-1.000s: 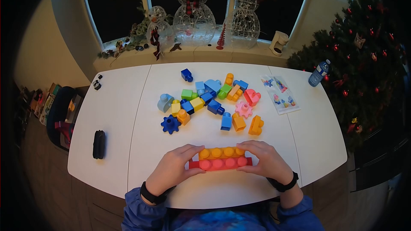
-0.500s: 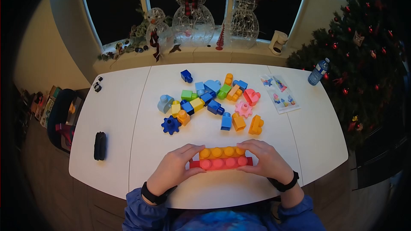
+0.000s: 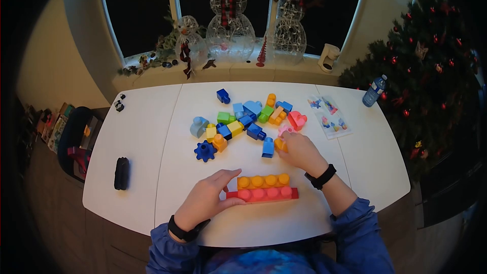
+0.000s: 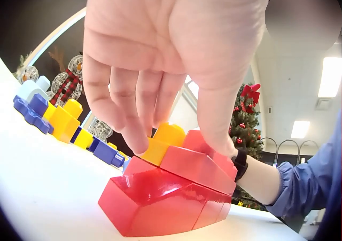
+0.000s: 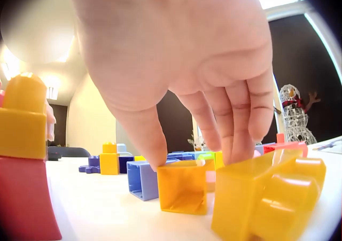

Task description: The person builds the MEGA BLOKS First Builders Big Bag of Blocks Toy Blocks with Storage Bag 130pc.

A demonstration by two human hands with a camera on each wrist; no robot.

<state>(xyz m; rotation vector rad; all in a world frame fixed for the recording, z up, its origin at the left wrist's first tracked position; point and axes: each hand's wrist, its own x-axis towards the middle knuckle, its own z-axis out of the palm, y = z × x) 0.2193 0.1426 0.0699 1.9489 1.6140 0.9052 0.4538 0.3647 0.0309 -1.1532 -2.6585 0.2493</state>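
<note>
My left hand [image 3: 205,198] [image 4: 171,43] holds the left end of a block assembly, thumb at the near side and fingertips at the yellow row [image 3: 263,181]. The yellow row lies beside a pink row [image 3: 266,194], with red blocks [image 4: 155,198] underneath. Farther forward, my right hand [image 3: 303,153] [image 5: 176,54] pinches a small orange block [image 3: 279,145] [image 5: 183,190], thumb at its upper corner, fingers behind. A light blue block [image 3: 268,147] [image 5: 142,180] stands just left of it. A larger orange block [image 5: 267,198] appears beside it in the right wrist view.
Loose blocks, including a yellow one [image 3: 235,126] and a dark blue gear [image 3: 205,150], lie across the white table [image 3: 203,228]. A picture sheet [image 3: 329,116] and a bottle [image 3: 374,91] are at the right, a black case [image 3: 122,173] at the left.
My right hand has left the assembly's right end, moved forward to the loose blocks and taken hold of an orange one. The left hand has stayed at its end.
</note>
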